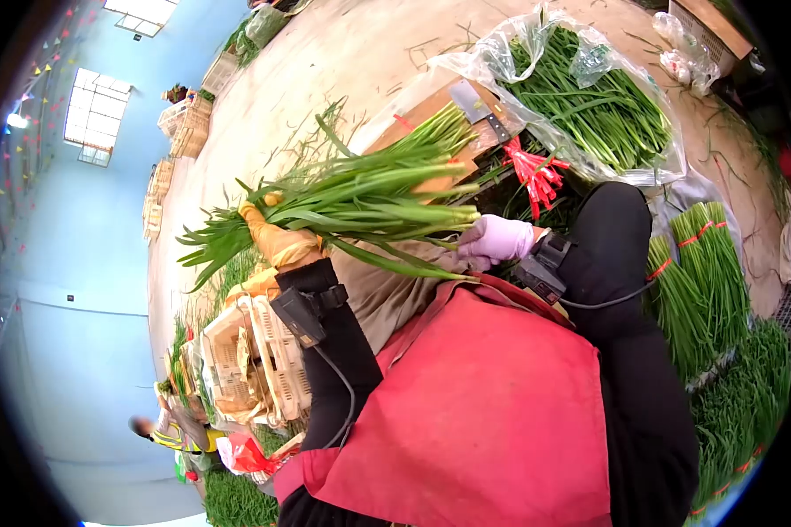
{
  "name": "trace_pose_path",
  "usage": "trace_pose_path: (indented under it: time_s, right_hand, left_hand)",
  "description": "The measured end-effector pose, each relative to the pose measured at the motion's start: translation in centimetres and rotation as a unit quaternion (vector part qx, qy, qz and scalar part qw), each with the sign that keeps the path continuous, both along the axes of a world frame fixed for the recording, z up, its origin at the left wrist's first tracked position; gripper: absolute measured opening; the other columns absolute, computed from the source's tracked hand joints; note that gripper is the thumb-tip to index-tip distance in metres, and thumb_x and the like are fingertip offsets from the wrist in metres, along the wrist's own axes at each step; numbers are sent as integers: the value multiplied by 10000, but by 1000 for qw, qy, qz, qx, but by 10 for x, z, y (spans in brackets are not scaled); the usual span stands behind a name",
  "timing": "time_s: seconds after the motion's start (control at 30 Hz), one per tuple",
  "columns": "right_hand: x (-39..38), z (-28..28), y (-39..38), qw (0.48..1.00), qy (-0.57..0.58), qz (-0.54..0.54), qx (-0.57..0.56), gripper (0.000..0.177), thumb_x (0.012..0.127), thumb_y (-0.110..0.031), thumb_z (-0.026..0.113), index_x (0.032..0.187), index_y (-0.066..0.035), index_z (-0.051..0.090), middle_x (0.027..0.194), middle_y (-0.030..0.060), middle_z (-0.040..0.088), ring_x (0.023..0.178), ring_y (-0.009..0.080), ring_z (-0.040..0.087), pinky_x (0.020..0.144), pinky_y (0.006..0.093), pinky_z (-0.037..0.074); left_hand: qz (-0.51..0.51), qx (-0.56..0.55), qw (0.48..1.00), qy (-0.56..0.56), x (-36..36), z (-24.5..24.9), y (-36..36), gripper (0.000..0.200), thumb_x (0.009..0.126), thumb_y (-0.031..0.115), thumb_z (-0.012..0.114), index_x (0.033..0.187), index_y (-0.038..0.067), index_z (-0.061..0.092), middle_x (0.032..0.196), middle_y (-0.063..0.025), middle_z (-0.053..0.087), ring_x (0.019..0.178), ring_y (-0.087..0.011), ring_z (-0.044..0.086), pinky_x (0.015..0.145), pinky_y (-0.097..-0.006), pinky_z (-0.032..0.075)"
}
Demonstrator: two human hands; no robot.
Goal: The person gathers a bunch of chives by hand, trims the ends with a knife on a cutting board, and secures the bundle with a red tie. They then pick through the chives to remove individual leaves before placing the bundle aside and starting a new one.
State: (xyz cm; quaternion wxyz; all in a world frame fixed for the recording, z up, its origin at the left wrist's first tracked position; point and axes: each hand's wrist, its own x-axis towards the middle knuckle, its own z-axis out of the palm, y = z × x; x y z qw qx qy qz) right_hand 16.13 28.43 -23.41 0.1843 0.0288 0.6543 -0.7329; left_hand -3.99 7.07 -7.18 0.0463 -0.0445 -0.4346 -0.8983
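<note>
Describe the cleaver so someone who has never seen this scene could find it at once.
Find the clear plastic bag of loose greens at the top. Left of it, beyond the held bunch of leaves, lies a wooden board. The cleaver rests there: the only grey metal blade.

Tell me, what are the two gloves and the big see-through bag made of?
The left hand, gripping the bunch of leaves, wears an orange-yellow glove, probably rubber: thick, matte, wrinkled. The right hand wears a pale purple glove, likely thin nitrile or latex: smooth and snug. The bag looks like clear plastic film: see-through, crinkled, with shiny glints.
</note>
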Motion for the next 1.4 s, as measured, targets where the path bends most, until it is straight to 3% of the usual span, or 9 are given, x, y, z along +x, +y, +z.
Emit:
trace_pose_path:
  time_s: [0.27,0.47,0.63,0.7,0.8,0.9,1.1,1.23,1.4]
  right_hand:
    - [44,17,51,998,-38,48,10,240,970,-221,569,959,-51,737,562,-18,605,430,43,460,425,217,375]
    - [60,-2,80,864,1,141,483,210,852,-207,589,822,-56,732,562,39,643,487,172,630,535,331,510]
    - [14,-28,54,803,216,-22,556,737,707,-406,743,1329,-88,509,1305,173,573,1079,362,623,870,417,536]
    - [-27,-32,46,801,371,-164,441,928,698,-447,780,1444,-81,367,1399,156,498,1221,351,544,963,424,490]
    - [-55,7,3,921,332,-118,-165,728,843,-386,702,1428,-84,390,1332,139,544,1276,310,494,1019,464,446]
    - [-73,6,3,801,565,-199,20,264,956,-182,553,1200,-117,631,1162,116,651,1023,236,636,898,392,532]
    - [-24,-47,49,987,6,-121,109,153,898,-121,598,925,-12,701,700,66,673,590,121,614,604,312,525]
    - [1,-13,38,989,104,-83,-63,413,933,-174,643,1307,-6,588,1250,91,643,1124,132,595,997,291,458]
    - [-12,20,10,927,73,38,-365,657,824,-20,635,1438,25,405,1382,122,540,1225,208,547,1012,344,445]
  left_hand:
    - [-52,75,995,-34,4,7,-1,340,910,440,660,907,114,563,743,-12,582,657,-135,555,597,-295,505]
    - [-12,58,998,10,-16,20,-25,335,889,409,698,908,97,581,752,-9,604,653,-150,568,596,-293,514]
    - [-18,3,996,85,-20,37,-33,340,920,420,653,851,96,575,777,-30,605,710,-175,578,678,-351,526]
    - [-114,24,990,80,-10,44,-38,350,940,421,624,813,101,558,796,-41,601,753,-191,591,739,-390,533]
    - [-140,11,986,86,-5,45,-41,355,940,433,617,827,98,580,823,-50,621,795,-207,607,767,-405,541]
    - [-117,-29,986,117,10,48,-31,361,939,443,617,844,96,593,844,-50,634,810,-211,613,766,-398,545]
    - [-48,-34,990,129,2,50,-49,378,933,461,623,857,91,594,843,-41,629,799,-191,611,757,-359,546]
    - [-75,-26,989,126,-1,43,-50,421,922,491,626,851,77,598,856,-53,640,788,-184,608,747,-335,546]
    - [-58,-16,986,155,-11,32,-52,420,930,477,618,876,60,625,870,-68,661,797,-187,616,754,-337,549]
